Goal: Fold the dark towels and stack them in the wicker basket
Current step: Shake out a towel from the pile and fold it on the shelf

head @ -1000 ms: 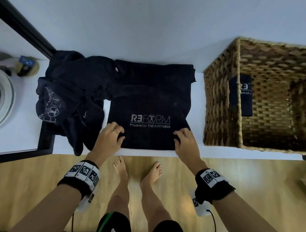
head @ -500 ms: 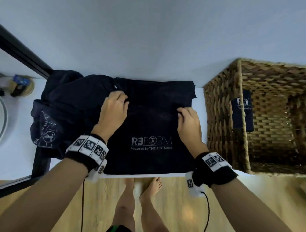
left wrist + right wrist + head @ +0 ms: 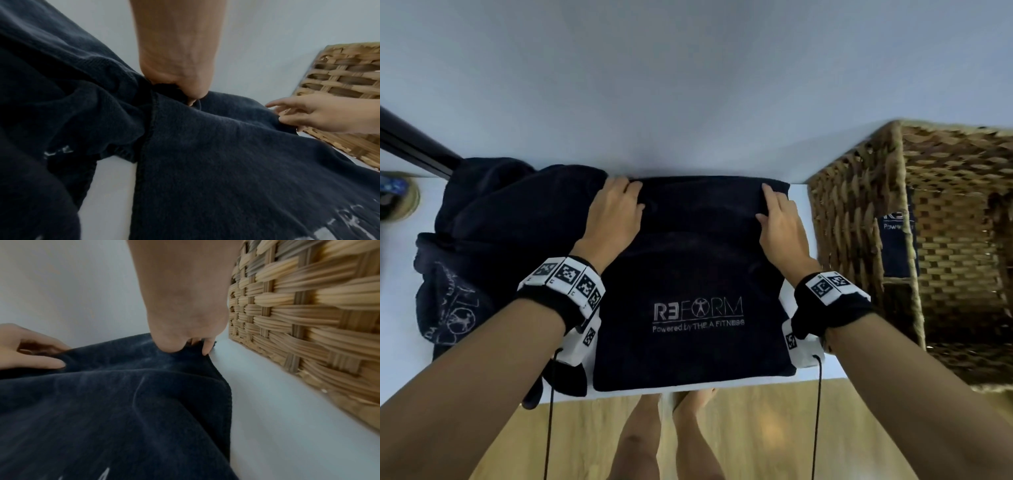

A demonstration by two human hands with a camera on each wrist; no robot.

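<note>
The dark towel [image 3: 695, 274] lies flat on the white shelf [image 3: 799, 371], just left of the wicker basket [image 3: 859, 219] — unmoved. Both hands have slid from mid-towel to its far edge: left hand [image 3: 616, 216] and right hand [image 3: 780, 219] each pinch a far corner.

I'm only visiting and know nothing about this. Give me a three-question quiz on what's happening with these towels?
1. True or false: both hands grip the far edge of the spread towel.
2. Which holds a folded towel already: A) the wicker basket, B) the floor?
3. What lies left of the spread towel?

Key: 1 true: left hand, right hand. 2 A. 3 a heap of unfolded dark towels.
</note>
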